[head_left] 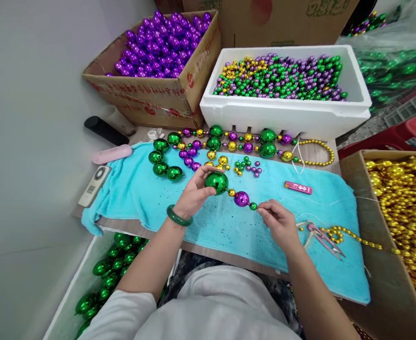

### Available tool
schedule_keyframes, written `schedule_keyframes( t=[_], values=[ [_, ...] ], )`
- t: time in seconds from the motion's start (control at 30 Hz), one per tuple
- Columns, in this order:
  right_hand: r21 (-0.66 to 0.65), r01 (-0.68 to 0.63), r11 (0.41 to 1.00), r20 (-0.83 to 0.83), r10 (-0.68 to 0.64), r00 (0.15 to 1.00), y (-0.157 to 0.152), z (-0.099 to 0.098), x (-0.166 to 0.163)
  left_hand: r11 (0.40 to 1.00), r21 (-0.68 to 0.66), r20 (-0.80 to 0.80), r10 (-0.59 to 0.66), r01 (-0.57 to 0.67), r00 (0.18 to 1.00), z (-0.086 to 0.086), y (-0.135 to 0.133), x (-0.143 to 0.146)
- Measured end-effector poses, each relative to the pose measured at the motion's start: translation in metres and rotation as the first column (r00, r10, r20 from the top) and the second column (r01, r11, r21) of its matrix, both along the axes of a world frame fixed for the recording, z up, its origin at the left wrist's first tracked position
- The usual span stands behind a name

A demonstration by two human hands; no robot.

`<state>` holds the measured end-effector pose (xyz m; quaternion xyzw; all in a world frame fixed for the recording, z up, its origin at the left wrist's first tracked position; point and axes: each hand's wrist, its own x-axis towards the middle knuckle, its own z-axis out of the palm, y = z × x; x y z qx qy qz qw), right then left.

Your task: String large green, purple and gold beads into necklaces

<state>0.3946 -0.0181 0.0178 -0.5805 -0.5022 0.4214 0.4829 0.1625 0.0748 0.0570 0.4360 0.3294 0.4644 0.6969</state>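
My left hand point(196, 191), with a green bangle point(179, 216) at the wrist, is closed around a big shiny green bead point(216, 182). From that bead a short strand runs right: a small gold bead point(231, 192), a purple bead point(241, 199) and a small green bead point(253, 206). At the strand's right end, my right hand point(278, 221) pinches beside the small green bead; a thin white string point(330, 203) trails off to the right. Beneath both hands lies a turquoise towel point(208, 226). Loose gold beads point(223, 160) and small green beads point(242, 164) lie just beyond the hands.
A finished-looking bead necklace point(268, 150) stretches along the back. Pink thread snips point(325, 241) and a gold bead chain point(357, 237) lie right. Around stand a cardboard box point(140, 94) of purple beads, a white foam box point(286, 107), and a carton point(367, 208) of gold beads.
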Motion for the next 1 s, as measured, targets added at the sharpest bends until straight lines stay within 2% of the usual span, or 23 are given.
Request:
schedule_keyframes(
  t=[0.2,0.3,0.4,0.47,0.53,0.6,0.67,0.73,0.8,0.9,1.0],
  values=[
    [-0.197,0.038,0.980,-0.307,-0.098,0.947,0.002,-0.006,-0.007,0.997,0.076,-0.033,0.026,-0.023,0.999,-0.002,-0.006,0.008],
    [-0.258,0.045,0.965,-0.427,-0.155,0.891,0.004,-0.004,-0.010,0.997,0.028,-0.003,0.071,-0.071,0.997,-0.004,-0.007,0.015],
    [-0.267,0.102,0.958,-0.428,-0.212,0.879,0.008,-0.004,-0.004,0.988,-0.060,-0.005,0.139,-0.139,0.990,-0.010,-0.007,0.022],
    [-0.261,0.140,0.955,-0.360,-0.231,0.904,0.011,-0.008,0.005,0.977,-0.091,-0.046,0.191,-0.194,0.981,-0.015,-0.006,0.026],
    [-0.238,0.208,0.949,-0.212,-0.260,0.942,0.014,-0.010,0.013,0.965,-0.091,-0.100,0.237,-0.246,0.966,-0.022,-0.006,0.030],
    [-0.135,0.300,0.944,0.007,-0.302,0.953,0.016,-0.007,0.017,0.960,-0.065,-0.145,0.260,-0.271,0.955,-0.025,-0.007,0.034],
    [0.046,0.322,0.946,0.201,-0.324,0.924,0.016,0.002,0.013,0.966,-0.011,-0.172,0.251,-0.257,0.953,-0.024,-0.010,0.037],
    [0.201,0.207,0.957,0.302,-0.262,0.917,0.016,0.015,0.003,0.971,0.062,-0.186,0.239,-0.231,0.953,-0.018,-0.012,0.039],
    [0.276,0.042,0.960,0.355,-0.142,0.924,0.017,0.026,-0.011,0.968,0.145,-0.201,0.231,-0.205,0.952,-0.007,-0.015,0.038],
    [0.324,-0.127,0.938,0.430,-0.026,0.902,0.023,0.034,-0.026,0.946,0.277,-0.220,0.236,-0.171,0.947,0.012,-0.018,0.032],
    [0.327,-0.184,0.927,0.511,-0.010,0.859,0.029,0.033,-0.031,0.909,0.380,-0.219,0.268,-0.171,0.938,0.027,-0.019,0.024]
  ],
)
